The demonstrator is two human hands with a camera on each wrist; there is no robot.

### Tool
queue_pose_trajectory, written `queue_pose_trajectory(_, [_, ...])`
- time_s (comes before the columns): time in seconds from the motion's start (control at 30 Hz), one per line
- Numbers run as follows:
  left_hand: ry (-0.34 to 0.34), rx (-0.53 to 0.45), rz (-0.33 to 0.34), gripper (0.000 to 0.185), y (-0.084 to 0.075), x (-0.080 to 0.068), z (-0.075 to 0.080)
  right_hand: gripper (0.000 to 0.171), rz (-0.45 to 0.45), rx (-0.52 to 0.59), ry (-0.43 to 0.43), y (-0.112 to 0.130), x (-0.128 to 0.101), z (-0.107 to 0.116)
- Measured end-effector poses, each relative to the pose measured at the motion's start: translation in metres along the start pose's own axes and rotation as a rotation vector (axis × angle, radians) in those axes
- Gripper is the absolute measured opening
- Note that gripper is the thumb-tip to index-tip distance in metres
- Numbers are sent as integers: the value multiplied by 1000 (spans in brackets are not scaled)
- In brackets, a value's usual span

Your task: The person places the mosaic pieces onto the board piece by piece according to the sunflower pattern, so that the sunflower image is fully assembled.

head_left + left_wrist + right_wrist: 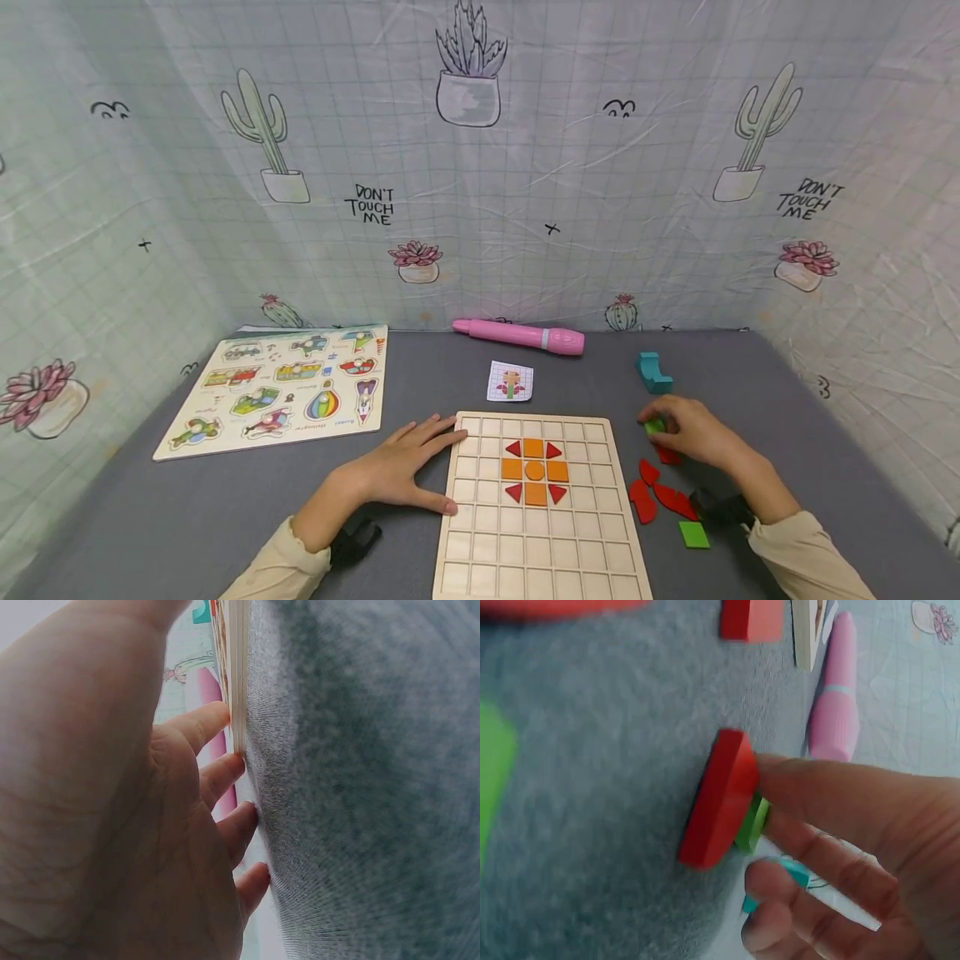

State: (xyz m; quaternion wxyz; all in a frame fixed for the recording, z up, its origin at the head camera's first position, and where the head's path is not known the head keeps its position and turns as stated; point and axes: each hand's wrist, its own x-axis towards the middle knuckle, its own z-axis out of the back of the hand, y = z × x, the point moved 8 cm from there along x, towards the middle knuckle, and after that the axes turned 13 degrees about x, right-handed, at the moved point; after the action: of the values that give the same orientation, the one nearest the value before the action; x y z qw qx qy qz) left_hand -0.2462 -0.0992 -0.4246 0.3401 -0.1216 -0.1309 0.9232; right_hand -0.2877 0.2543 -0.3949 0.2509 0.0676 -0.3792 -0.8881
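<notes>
Your left hand [401, 471] lay flat on the grey bench [225, 517], fingers straight and spread, with the fingertips [217, 720] touching the left edge of the wooden grid board [536, 533]; that grip was wide and held nothing. Your right hand [693, 429] sat to the right of the board, its fingers curled over a small green piece [654, 426]. From the right wrist view, the green piece [751, 823] was pinched at your fingertips [795, 784], right against a red piece [716, 799] standing on its edge on the bench, so that grip was narrow and closed on the green piece.

On the board, orange squares and red triangles formed a flower pattern [534, 471] in the upper middle cells. More red pieces [660, 496] lay just below your right hand, and a green square [693, 534] lay beyond them, nearer to you. A teal block [653, 372] stood behind your right hand. A small pattern card [510, 381] lay just behind the board, a pink pen [521, 335] further back, and a vehicle puzzle board [281, 390] lay well apart to the left.
</notes>
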Motion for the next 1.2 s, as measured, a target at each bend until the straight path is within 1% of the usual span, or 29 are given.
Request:
queue_pose_trajectory(0.3, [2,1,1,95,0,0,-2,15,52,-46,-35,13,2,-7])
queue_pose_trajectory(0.43, [2,3,0,95,0,-1,-2,15,65,1,-46,24,3,-12])
queue_pose_trajectory(0.6, [-2,6,-1,95,0,-1,-2,16,121,58,-53,43,4,-19])
queue_pose_trajectory(0.77, [-1,12,4,95,1,0,-2,18,142,90,-19,61,4,-32])
queue_pose_trajectory(1.0, [3,12,4,95,1,1,-2,17,171,118,50,85,3,-58])
queue_pose_trajectory(1.1, [3,12,4,95,1,0,-1,16,148,125,86,91,3,-69])
queue_pose_trajectory(1.2, [7,8,2,95,1,0,-1,15,153,131,107,97,2,-78])
